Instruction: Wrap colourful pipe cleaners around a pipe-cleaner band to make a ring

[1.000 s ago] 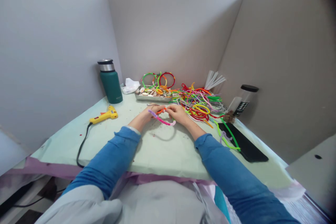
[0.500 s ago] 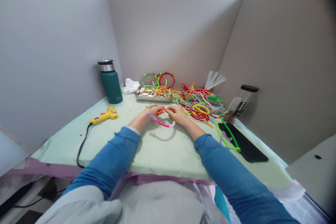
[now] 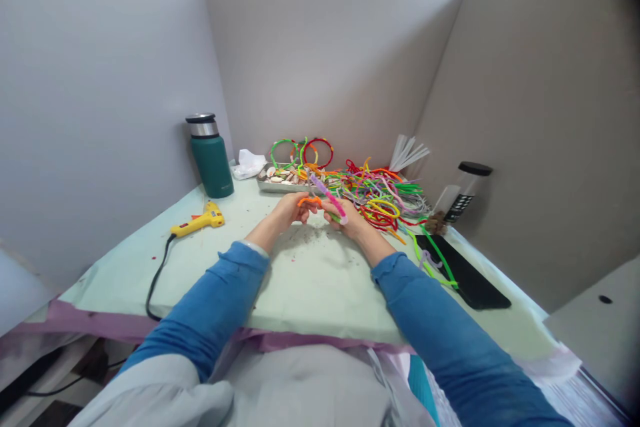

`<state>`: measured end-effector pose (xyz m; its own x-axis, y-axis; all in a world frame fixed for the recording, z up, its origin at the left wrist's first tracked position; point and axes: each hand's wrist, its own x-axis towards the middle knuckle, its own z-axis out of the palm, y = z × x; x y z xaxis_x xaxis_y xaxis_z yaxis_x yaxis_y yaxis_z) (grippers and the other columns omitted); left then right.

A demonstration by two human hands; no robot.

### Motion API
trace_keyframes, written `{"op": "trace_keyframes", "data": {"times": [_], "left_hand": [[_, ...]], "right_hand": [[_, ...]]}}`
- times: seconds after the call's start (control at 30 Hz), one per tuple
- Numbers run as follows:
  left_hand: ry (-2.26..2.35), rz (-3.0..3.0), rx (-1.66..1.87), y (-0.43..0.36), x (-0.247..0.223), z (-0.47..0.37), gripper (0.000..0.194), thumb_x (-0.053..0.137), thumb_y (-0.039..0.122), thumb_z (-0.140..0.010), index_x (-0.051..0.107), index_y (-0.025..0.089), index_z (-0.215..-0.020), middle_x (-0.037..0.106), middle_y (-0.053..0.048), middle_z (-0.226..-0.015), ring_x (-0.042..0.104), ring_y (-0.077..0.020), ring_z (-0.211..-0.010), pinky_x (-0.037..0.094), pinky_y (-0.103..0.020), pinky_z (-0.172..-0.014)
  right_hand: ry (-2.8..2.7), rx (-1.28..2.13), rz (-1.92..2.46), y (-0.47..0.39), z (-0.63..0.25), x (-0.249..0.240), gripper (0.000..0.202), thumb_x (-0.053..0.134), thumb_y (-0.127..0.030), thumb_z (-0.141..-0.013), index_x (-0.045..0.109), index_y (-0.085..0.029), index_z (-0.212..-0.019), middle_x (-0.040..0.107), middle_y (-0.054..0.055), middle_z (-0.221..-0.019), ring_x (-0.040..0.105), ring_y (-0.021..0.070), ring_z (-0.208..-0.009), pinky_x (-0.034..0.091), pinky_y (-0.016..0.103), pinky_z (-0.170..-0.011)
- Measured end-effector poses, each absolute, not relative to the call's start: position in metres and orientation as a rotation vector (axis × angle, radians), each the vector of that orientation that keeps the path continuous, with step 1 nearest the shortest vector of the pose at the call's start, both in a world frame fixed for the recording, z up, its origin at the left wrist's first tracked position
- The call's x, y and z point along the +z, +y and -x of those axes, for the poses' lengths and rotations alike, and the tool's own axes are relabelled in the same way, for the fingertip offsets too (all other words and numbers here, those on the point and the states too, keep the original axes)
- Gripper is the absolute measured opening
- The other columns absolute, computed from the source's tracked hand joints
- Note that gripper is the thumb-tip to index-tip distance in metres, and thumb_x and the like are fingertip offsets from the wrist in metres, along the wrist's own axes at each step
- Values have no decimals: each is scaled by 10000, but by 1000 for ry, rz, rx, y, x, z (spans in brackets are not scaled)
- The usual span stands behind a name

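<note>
My left hand (image 3: 290,209) and my right hand (image 3: 343,213) are close together above the middle of the table. Between them is a ring wrapped in pipe cleaners (image 3: 332,198), purple and pink on one stretch and orange on another. The fingers of my left hand are closed at the orange stretch. My right hand pinches the ring near its light green and pale part, and the purple-pink stretch crosses in front of that hand. A thin grey strand rises beside the ring. My fingers hide part of the ring.
Behind the hands stands a metal tray (image 3: 295,189) of shells, with finished-looking coloured rings (image 3: 319,153) at its back. A pile of pipe cleaners (image 3: 383,197) lies right. A yellow glue gun (image 3: 200,219) and green bottle (image 3: 212,163) are left; a black phone-like slab (image 3: 467,273) lies right.
The ring has been turned: its purple-pink stretch has swung from below the hands up and to the right, in front of my right hand. Both hands have shifted slightly.
</note>
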<state>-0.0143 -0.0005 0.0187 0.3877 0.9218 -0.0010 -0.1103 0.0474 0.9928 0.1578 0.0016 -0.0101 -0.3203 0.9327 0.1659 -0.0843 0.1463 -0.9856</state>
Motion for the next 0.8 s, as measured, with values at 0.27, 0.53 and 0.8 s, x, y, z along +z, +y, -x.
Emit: {"op": "trace_keyframes", "data": {"times": [0.27, 0.53, 0.8], "left_hand": [[810, -1391, 1020, -1, 13, 17, 318, 719, 359, -681, 599, 117, -848, 633, -21, -760, 440, -33, -413, 438, -217, -436], [733, -1463, 1042, -3, 13, 18, 396, 742, 445, -645, 581, 128, -820, 639, -19, -770, 427, -20, -434, 413, -198, -449], [788, -1480, 1081, -3, 13, 17, 357, 736, 423, -646, 592, 120, -767, 616, -6, -680, 400, -28, -425, 382, -200, -430]], "right_hand": [[-1427, 1659, 678, 2, -166, -9, 335, 726, -393, -673, 514, -173, -811, 472, -74, -489, 288, 27, -339, 162, 184, -351], [-1480, 1806, 627, -1, -167, -3, 302, 677, -374, -716, 474, -184, -835, 459, -84, -474, 277, 33, -321, 160, 182, -353], [-1487, 1821, 641, -5, -166, -1, 301, 676, -367, -723, 489, -178, -864, 467, -80, -477, 278, 29, -321, 161, 176, -355]]}}
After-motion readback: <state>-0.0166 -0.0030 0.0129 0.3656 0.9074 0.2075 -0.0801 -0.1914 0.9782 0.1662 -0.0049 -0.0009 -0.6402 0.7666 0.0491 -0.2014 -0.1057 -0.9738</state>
